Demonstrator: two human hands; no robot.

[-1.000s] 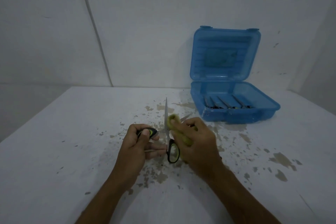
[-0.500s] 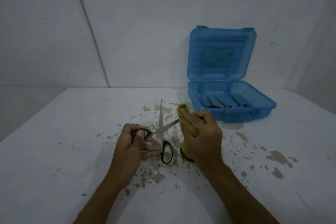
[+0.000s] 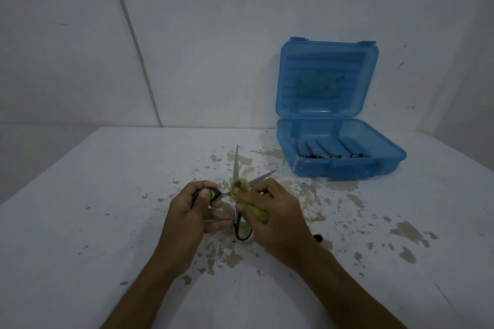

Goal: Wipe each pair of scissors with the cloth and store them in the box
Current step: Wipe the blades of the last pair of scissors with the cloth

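Left hand (image 3: 187, 208) is clasping the opened scissors (image 3: 235, 168)' handle; right hand (image 3: 272, 216) is pressing a bunched cloth (image 3: 240, 187) against the blades, over the desk (image 3: 80, 222).

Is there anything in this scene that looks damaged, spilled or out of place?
Yes. The white table has brownish patches, like worn or chipped paint, mostly around the hands and toward the blue box. A small dark object lies beside the right hand; what it is cannot be told. Nothing looks spilled.
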